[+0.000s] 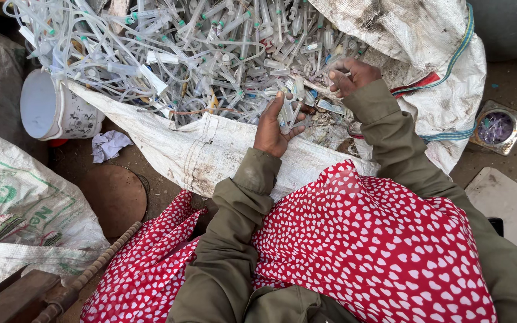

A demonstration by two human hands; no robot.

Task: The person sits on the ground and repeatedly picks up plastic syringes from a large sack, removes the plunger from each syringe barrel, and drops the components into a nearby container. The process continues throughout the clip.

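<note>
— The fingers [287,115] of the left hand [273,128] at mid-frame: how do they stand?

— Curled around a small bunch of clear plastic pieces [291,110], thumb up on the near side, so the hand is closed on them. It sits at the lower edge of the heap, just above the white sack's folded rim.

— And the right hand [351,75]?

— Right of centre, higher in the frame, at the heap's right edge. Its fingers are bent inward and drawn together; a thin clear piece seems to lie under the fingertips, but I cannot tell whether it is truly pinched.

— Where is the heap itself?

— The tangle of clear tubing and syringes [210,48] fills the upper middle of the frame, spilling over an opened white woven sack [210,149] that lies on the dirt floor. Some pieces carry green or blue tips.

— What surrounds it?

— A white plastic bucket [55,107] on its side at the upper left, touching the sack's edge, with a crumpled paper scrap [110,145] just below it. A round rusty lid [115,194] lies at lower left, beside another printed sack [19,203]. At the right edge a small square metal tin [498,127] holds purplish bits. Olive sleeves [234,239] and a red cloth with white hearts [360,245] fill the lower frame.
</note>
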